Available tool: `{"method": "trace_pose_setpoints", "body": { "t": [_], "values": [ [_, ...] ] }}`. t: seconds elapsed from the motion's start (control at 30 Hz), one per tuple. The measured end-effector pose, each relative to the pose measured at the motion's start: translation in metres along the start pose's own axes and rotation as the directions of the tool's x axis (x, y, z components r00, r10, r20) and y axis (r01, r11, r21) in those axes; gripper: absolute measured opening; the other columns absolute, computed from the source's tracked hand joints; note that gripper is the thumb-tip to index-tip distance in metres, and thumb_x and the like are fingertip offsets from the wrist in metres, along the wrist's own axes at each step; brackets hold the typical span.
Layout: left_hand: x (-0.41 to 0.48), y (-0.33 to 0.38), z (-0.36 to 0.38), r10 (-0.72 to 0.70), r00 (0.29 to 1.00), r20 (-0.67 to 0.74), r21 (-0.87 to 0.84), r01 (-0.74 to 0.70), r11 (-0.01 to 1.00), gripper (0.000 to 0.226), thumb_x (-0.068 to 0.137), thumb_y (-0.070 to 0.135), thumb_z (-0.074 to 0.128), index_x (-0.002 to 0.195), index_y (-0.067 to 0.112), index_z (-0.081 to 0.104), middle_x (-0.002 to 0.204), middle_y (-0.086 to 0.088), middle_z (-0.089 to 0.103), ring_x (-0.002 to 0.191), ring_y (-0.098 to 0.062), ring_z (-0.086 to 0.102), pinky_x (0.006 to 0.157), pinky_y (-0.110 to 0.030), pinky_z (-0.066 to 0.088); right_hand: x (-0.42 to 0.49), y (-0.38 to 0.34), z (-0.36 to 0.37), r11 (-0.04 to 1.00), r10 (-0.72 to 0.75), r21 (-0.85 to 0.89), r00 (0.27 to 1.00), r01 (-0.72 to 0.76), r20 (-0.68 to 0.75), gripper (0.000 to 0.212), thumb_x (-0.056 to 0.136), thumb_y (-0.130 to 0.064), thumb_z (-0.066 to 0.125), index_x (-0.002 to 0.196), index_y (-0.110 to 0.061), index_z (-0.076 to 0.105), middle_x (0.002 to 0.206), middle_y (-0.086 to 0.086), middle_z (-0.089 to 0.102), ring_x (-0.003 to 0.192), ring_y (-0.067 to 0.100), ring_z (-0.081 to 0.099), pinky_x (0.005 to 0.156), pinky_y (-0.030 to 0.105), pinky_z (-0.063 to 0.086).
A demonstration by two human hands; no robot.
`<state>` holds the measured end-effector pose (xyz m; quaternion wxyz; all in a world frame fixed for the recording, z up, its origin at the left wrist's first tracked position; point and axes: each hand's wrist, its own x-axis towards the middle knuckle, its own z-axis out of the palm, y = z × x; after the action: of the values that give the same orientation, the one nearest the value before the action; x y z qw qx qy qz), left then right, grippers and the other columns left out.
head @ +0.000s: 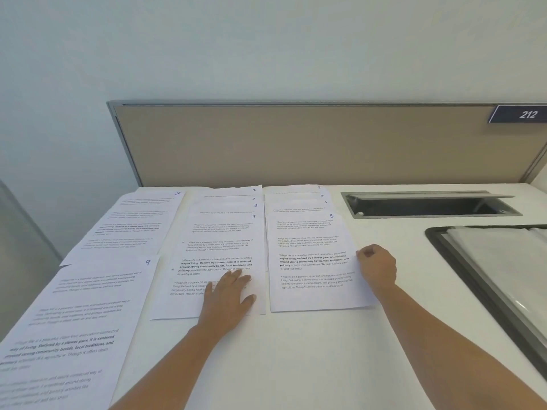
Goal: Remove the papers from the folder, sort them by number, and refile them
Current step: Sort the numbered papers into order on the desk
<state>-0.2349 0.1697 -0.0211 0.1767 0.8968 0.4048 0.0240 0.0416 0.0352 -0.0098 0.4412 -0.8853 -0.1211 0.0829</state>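
Note:
Numbered printed sheets lie in fanned stacks on the white desk (296, 365). The middle stack has sheet 7 (219, 250) on top, with several lower-numbered sheets peeking out behind it. My left hand (228, 294) presses flat on its lower part, fingers straight. To the right, sheet 8 (313, 261) tops another fanned stack. My right hand (377, 267) pinches sheet 8 at its right edge with curled fingers. Sheet 9 (80, 321) lies at the near left, sheet 10 (133, 220) behind it. The open folder (485, 279) with clear sleeves lies at the far right.
A tan partition panel (325, 143) closes off the back of the desk, with a "212" sign (521, 114) at its right end. A recessed cable tray (429, 204) with its lid raised sits in the desk behind the folder.

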Motion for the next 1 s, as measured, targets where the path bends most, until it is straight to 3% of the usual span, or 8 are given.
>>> {"method": "trace_pose_setpoints", "body": {
  "t": [0.23,0.43,0.53,0.67,0.9,1.0],
  "values": [
    [-0.002,0.0,0.0,-0.001,1.0,-0.007,0.023,0.001,1.0,0.049,0.098,0.044,0.039,0.144,0.031,0.029,0.156,0.013,0.013,0.144,-0.006,0.008,0.116,-0.039,0.005,-0.004,0.001,0.002,0.979,-0.164,-0.13,0.985,0.157,-0.046,0.024,0.091,-0.016,0.056,0.109,-0.004,0.062,0.113,0.013,0.061,0.109,0.032,0.052,0.083,0.037,0.042],
    [-0.001,0.004,0.0,0.004,0.999,-0.048,0.013,-0.003,1.0,0.048,0.098,0.044,0.039,0.143,0.031,0.032,0.155,0.012,0.017,0.143,-0.006,0.011,0.116,-0.039,0.006,-0.03,0.007,0.02,0.87,-0.345,-0.35,0.936,0.347,0.068,0.031,0.094,-0.041,0.048,0.113,-0.019,0.061,0.125,-0.002,0.057,0.129,0.02,0.037,0.1,0.041,0.03],
    [-0.004,0.003,0.002,0.003,0.995,-0.099,0.02,-0.001,1.0,0.046,0.098,0.044,0.038,0.141,0.03,0.035,0.153,0.01,0.021,0.142,-0.005,0.015,0.115,-0.036,0.007,-0.037,0.008,0.025,0.842,-0.293,-0.42,0.94,0.34,0.174,0.041,0.094,-0.051,0.041,0.122,-0.026,0.057,0.141,-0.008,0.045,0.141,0.016,0.02,0.111,0.05,0.015],
    [-0.009,0.001,0.004,0.011,0.991,-0.135,0.003,-0.011,1.0,0.044,0.098,0.042,0.038,0.14,0.029,0.038,0.151,0.009,0.025,0.14,-0.005,0.019,0.116,-0.037,0.006,-0.039,0.007,0.024,0.812,-0.268,-0.462,0.931,0.357,0.248,0.045,0.095,-0.054,0.036,0.129,-0.03,0.052,0.15,-0.006,0.032,0.145,0.016,0.008,0.112,0.055,0.007],
    [-0.018,0.001,0.008,0.028,0.987,-0.157,-0.032,-0.033,0.999,0.045,0.098,0.041,0.04,0.14,0.028,0.034,0.152,0.008,0.023,0.14,-0.007,0.02,0.116,-0.039,0.002,-0.058,0.001,0.028,0.829,-0.366,-0.381,0.912,0.409,0.183,0.04,0.098,-0.045,0.038,0.126,-0.023,0.054,0.146,-0.003,0.04,0.143,0.016,0.016,0.112,0.051,0.01],
    [-0.024,0.002,0.009,0.036,0.985,-0.169,-0.033,-0.042,0.999,0.046,0.097,0.041,0.04,0.141,0.027,0.033,0.152,0.008,0.022,0.14,-0.007,0.02,0.116,-0.04,0.003,-0.077,0.0,0.036,0.814,-0.465,-0.333,0.877,0.476,0.119,0.049,0.092,-0.052,0.036,0.112,-0.017,0.065,0.13,0.002,0.056,0.134,0.023,0.037,0.105,0.056,0.025]
  ]
}}
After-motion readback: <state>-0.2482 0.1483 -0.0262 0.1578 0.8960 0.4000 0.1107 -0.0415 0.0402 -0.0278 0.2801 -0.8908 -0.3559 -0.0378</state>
